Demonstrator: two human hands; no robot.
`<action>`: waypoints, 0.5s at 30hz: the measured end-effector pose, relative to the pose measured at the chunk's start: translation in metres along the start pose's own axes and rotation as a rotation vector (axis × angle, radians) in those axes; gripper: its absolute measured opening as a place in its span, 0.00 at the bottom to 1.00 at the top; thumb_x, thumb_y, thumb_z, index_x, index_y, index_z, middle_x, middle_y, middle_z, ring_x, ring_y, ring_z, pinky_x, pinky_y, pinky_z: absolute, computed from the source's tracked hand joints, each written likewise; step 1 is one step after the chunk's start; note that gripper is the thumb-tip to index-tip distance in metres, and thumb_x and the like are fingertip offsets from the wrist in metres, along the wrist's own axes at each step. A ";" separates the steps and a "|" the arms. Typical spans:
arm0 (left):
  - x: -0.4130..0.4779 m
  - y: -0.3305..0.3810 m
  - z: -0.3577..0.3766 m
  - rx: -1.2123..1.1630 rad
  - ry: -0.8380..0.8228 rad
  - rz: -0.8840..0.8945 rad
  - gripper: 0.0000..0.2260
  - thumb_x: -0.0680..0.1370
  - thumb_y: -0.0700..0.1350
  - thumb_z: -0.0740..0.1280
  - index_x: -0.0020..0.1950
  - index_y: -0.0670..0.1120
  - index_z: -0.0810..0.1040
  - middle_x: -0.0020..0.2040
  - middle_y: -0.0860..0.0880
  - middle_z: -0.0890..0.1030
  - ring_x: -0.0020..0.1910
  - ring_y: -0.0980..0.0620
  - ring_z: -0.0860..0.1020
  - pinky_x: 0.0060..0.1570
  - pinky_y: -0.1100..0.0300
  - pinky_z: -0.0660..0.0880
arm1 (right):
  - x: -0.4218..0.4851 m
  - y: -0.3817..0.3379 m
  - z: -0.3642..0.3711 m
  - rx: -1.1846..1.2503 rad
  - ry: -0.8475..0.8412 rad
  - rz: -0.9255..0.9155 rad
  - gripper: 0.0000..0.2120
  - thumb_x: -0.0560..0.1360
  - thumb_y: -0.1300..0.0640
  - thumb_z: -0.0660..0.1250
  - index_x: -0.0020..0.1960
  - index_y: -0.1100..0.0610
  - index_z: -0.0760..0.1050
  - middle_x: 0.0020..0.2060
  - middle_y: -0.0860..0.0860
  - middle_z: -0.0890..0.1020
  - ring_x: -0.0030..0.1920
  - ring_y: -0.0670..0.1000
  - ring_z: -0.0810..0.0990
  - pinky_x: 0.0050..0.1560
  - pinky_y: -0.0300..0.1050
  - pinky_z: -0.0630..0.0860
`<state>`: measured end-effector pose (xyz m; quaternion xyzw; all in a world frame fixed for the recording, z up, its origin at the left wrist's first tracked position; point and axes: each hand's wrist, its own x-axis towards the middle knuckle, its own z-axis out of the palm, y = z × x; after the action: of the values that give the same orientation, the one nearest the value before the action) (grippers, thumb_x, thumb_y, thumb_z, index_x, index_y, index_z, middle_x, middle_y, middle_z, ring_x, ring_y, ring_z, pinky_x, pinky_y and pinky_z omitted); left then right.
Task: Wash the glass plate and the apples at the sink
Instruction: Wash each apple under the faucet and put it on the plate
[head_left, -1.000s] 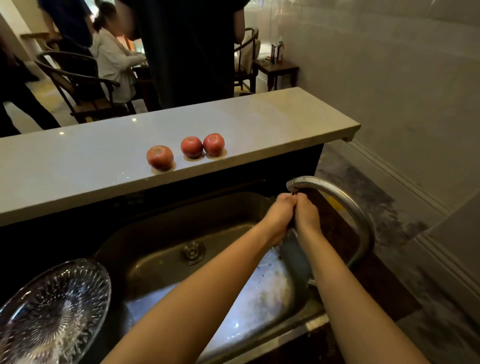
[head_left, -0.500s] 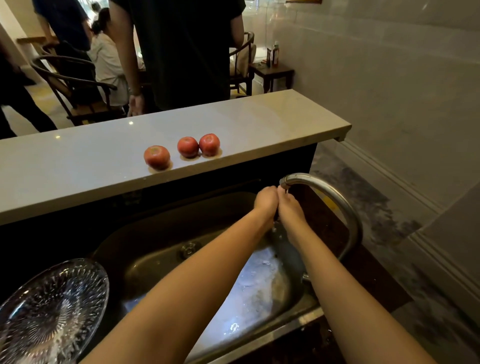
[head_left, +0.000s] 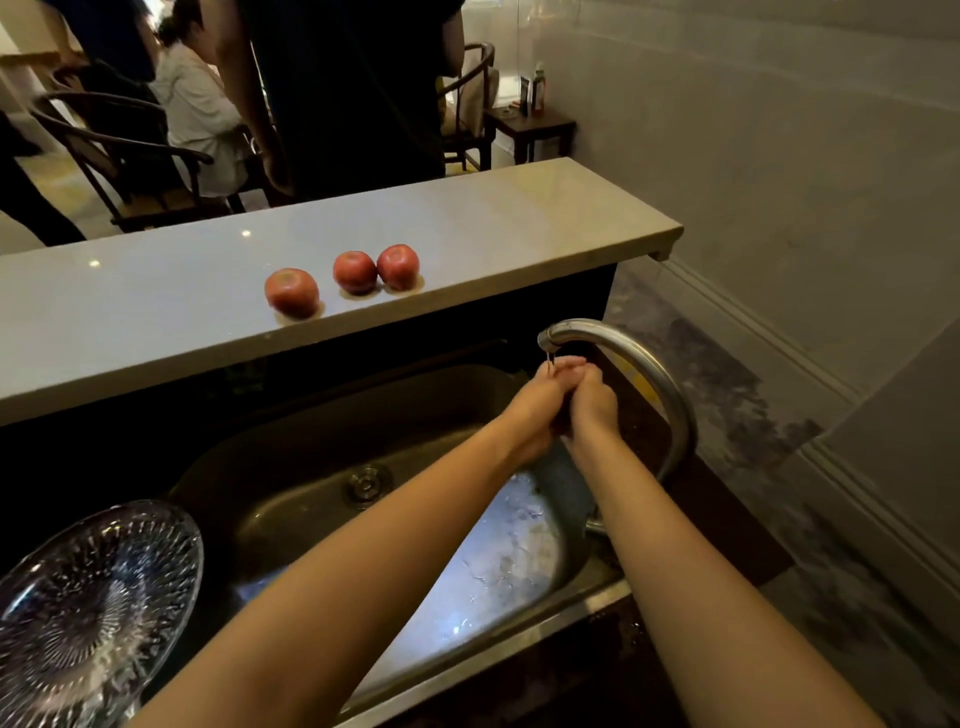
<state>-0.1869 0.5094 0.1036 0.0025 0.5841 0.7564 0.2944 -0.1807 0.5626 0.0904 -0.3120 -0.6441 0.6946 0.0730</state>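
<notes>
Head view: the cut-pattern glass plate (head_left: 93, 597) lies left of the sink (head_left: 291, 447). Prob. heavy, slippery, fragile, so take it by the rim w/ both hands. Three red apples (head_left: 355, 272) on the counter (head_left: 156, 322) are firm, easy to cup. Left hand (head_left: 535, 402) and right hand (head_left: 595, 402) are pressed together under the faucet (head_left: 639, 358), holding nothing. Left fingers look straight; the right ones I cannot tell.

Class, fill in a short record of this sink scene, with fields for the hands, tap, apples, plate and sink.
hands: left hand and right hand pressed together under the spout
tap: thin trickle of water falling onto the hands
apples: three in a row on the pale counter behind the sink, untouched
plate: glass plate left of the sink, untouched
sink: steel basin, wet bottom
</notes>
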 end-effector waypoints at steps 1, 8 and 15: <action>0.000 -0.001 -0.003 0.005 -0.034 0.011 0.05 0.81 0.43 0.57 0.54 0.48 0.71 0.46 0.48 0.76 0.45 0.53 0.75 0.43 0.59 0.73 | -0.001 -0.001 -0.002 0.026 -0.016 0.026 0.18 0.79 0.51 0.51 0.57 0.58 0.76 0.47 0.56 0.79 0.53 0.57 0.76 0.43 0.43 0.71; -0.004 0.002 -0.021 -0.051 0.168 -0.157 0.19 0.80 0.57 0.54 0.47 0.42 0.72 0.32 0.45 0.73 0.20 0.55 0.70 0.18 0.67 0.66 | -0.006 0.016 -0.004 -0.185 -0.151 0.029 0.18 0.78 0.39 0.52 0.54 0.49 0.73 0.37 0.51 0.81 0.37 0.47 0.81 0.31 0.37 0.72; -0.008 0.002 -0.016 0.076 0.064 -0.010 0.12 0.80 0.52 0.58 0.57 0.46 0.72 0.49 0.42 0.79 0.46 0.48 0.78 0.42 0.54 0.74 | 0.003 -0.001 0.003 -0.265 0.027 0.072 0.27 0.79 0.43 0.50 0.58 0.63 0.75 0.54 0.61 0.80 0.53 0.60 0.79 0.48 0.49 0.72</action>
<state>-0.1864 0.4915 0.1027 -0.0134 0.6216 0.7318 0.2791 -0.1852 0.5619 0.0899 -0.3511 -0.7175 0.6015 0.0148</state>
